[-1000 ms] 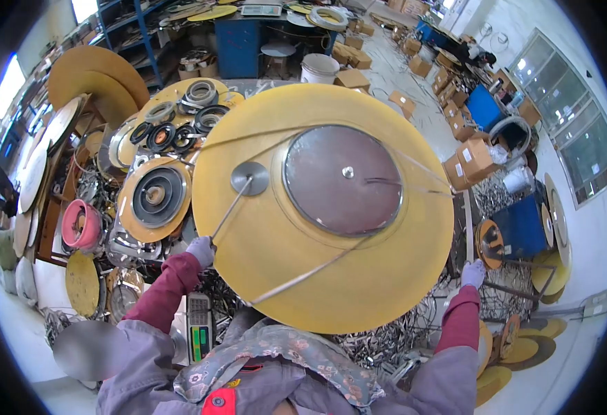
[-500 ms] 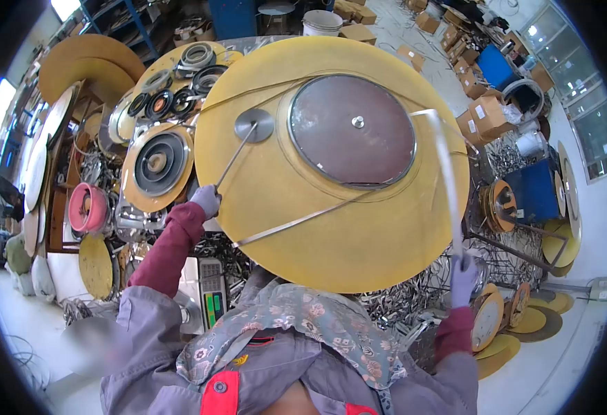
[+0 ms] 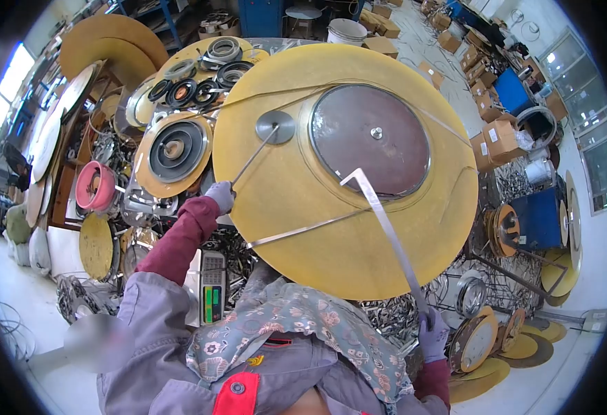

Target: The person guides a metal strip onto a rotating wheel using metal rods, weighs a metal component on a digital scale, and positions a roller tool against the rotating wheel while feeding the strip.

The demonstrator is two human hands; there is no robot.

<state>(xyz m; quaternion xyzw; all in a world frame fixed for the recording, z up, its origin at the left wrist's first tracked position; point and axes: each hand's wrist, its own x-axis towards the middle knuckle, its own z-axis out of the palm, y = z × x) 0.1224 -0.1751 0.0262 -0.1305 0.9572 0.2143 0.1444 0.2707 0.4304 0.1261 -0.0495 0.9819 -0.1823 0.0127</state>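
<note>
A large yellow round board (image 3: 386, 273) lies in front of me, with a dark brown disc (image 3: 345, 131) and its metal knob (image 3: 376, 133) on top. My left hand (image 3: 222, 196), gloved, is closed around the lower end of a thin metal rod (image 3: 253, 158). At the rod's far end, a small grey round plate (image 3: 286, 127) rests on the board. In my gloved right hand (image 3: 433, 335) is a long flat metal strip (image 3: 390, 238), its bent tip by the brown disc's lower edge. Another metal strip (image 3: 310, 228) slants across the board.
Left of the board are black rings (image 3: 182, 92), a stepped grey disc (image 3: 175, 151) and a pink bucket (image 3: 96, 187). A digital scale (image 3: 211, 290) sits near my waist. Tangled metal strips (image 3: 386, 315) lie below the board's edge. Cardboard boxes (image 3: 502, 138) stand at right.
My right hand has moved left and down with the strip; its bent tip went from the brown disc's right side to its lower edge. My left hand still grips the rod. The view has shifted slightly.
</note>
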